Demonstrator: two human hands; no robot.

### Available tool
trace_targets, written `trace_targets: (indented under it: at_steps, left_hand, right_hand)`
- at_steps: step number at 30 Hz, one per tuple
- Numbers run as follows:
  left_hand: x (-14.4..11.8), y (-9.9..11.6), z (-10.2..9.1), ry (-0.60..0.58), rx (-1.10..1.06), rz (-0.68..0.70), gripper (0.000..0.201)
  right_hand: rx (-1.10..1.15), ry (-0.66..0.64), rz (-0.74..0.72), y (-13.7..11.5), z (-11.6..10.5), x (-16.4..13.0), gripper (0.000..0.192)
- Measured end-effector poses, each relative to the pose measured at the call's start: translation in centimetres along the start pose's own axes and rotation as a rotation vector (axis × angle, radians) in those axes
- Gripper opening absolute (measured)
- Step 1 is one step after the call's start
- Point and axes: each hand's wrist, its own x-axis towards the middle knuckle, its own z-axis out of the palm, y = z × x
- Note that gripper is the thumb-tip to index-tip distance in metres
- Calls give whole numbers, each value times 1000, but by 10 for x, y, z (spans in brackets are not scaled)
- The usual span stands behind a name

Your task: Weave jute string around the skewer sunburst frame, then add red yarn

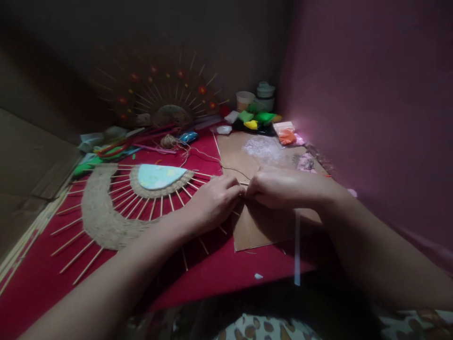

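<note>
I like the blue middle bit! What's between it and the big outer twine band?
In the head view, thin wooden sticks fan across bare red cloth between the pale blue centre and outer twine band.

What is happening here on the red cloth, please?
A person works with both hands at the right edge of a half-round fan of thin sticks partly woven with jute. The left hand and right hand meet at a stick end, pinching a thin jute cord. A sheet of cardboard lies under the hands.

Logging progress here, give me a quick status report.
Left hand and right hand meet at a stick tip of the jute sunburst piece. Twine trails back. Cardboard underneath.
</note>
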Motion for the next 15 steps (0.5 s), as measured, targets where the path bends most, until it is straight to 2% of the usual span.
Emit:
trace_targets:
  at_steps: [3,6,10,13,15]
  left_hand:
    - [-1,4,5,-10,39,12,25]
    - [0,7,8,1,43,3,25]
    - [2,12,8,17,82,-8,24]
    - [2,14,7,47,140,42,25]
    - [2,15,7,60,155,79,23]
  right_hand:
    - [78,-64,-77,2,-5,-2,26]
    - [113,-55,-76,5,-8,-3,26]
    - [7,9,36,11,-8,-1,22]
    - [-18,44,122,15,-4,5,20]
    - [-16,111,170,17,1,10,19]
